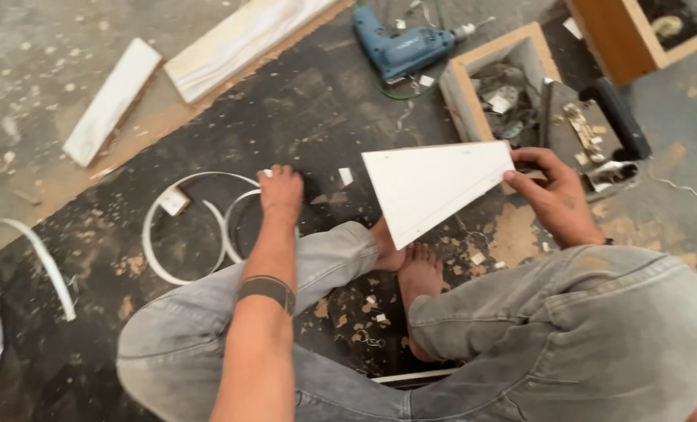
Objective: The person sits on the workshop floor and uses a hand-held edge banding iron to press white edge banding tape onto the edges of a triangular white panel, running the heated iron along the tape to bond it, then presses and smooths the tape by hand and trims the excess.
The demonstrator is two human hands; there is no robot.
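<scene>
We sit cross-legged on the dark dusty floor (325, 101). Our right hand (555, 195) holds the white triangular laminated board piece (434, 187) by its wide end, lifted above our feet. Our left hand (280, 194) reaches down with fingers closed on the coiled white edge-banding strip (188, 227), which lies on the floor beside our left knee.

We judge that the board edges are still bare, so the banding is not yet applied. The open wooden box (462, 86) behind the board contains grey scraps and small offcuts. A blue electric drill (403, 47) lies near it.
</scene>
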